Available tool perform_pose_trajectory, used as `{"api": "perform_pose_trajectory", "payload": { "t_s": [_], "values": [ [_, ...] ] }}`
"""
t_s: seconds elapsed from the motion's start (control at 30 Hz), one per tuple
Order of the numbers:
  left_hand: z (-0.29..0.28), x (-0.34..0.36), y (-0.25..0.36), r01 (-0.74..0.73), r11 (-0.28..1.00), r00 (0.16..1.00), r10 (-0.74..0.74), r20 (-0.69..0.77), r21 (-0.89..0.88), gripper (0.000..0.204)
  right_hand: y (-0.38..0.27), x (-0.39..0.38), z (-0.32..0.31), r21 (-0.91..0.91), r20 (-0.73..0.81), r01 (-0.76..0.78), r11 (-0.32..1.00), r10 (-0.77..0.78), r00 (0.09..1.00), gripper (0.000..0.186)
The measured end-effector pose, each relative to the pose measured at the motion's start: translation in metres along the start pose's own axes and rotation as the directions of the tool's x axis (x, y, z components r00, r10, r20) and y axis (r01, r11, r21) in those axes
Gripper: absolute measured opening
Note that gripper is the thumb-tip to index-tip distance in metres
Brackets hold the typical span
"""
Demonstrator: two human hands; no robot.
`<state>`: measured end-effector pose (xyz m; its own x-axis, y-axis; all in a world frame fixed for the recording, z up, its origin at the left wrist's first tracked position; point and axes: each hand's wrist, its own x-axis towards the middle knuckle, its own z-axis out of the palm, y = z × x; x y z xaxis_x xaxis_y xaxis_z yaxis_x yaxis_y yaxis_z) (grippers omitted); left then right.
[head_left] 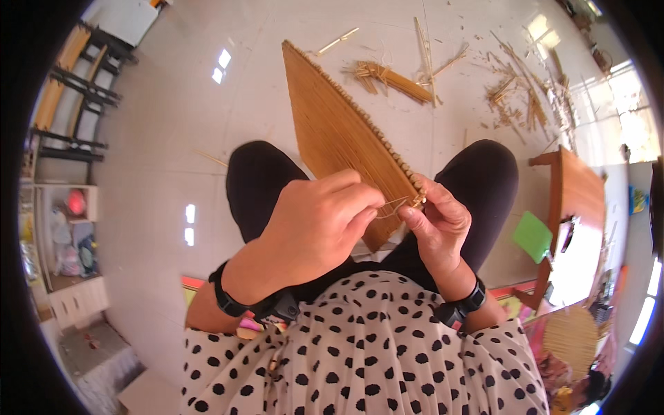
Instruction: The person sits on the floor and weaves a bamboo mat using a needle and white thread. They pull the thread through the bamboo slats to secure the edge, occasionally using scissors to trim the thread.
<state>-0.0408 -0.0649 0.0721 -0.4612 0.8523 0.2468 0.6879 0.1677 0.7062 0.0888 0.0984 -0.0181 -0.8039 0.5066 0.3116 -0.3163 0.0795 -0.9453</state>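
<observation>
- The golden-brown panel of slender stalks (339, 131) is standing tilted between the person's knees, above the floor (166, 152), with its far corner pointing away and its near end sitting by the hands.
- A knobbly row (363, 114) is running along the panel's right edge, from the far corner down to the near right corner.
- A fine thread (392, 211) is looping loosely at that near right corner.
- The left hand (321, 214) is pinching the thread, thumb and forefinger closing together on it.
- The right hand (440, 220) is clamping the near right corner between thumb and fingers.
- Judging by the row, most of the right edge is looking finished; the loose loop is suggesting that the thread at the near corner is not yet drawn tight. Whether other edges are needing work, I cannot tell.
- On the floor, right of the panel's far end, a bundle of stalks (401, 84) is lying; farther right, broken scraps (508, 97) are scattering.
- A wooden table (581, 207) is standing to the right, a green flat piece (532, 237) showing beside its left edge.
- No brand, label or writing is showing legibly on the panel or near the hands.
</observation>
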Motion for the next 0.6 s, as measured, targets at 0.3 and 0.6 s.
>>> {"api": "perform_pose_trajectory", "payload": {
  "t_s": [0.3, 0.6],
  "values": [
    [-0.029, -0.043, 0.006, 0.111, 0.993, 0.994, -0.110, -0.027, 0.032, 0.014, -0.005, 0.022, 0.036, -0.116, 0.239, 0.378, 0.919, -0.343, 0.908, 0.045],
    [-0.026, -0.060, 0.012, 0.066, 0.985, 0.998, -0.064, -0.019, 0.160, 0.026, -0.002, 0.013, 0.044, -0.036, 0.261, 0.369, 0.929, -0.347, 0.901, 0.042]
  ]
}}
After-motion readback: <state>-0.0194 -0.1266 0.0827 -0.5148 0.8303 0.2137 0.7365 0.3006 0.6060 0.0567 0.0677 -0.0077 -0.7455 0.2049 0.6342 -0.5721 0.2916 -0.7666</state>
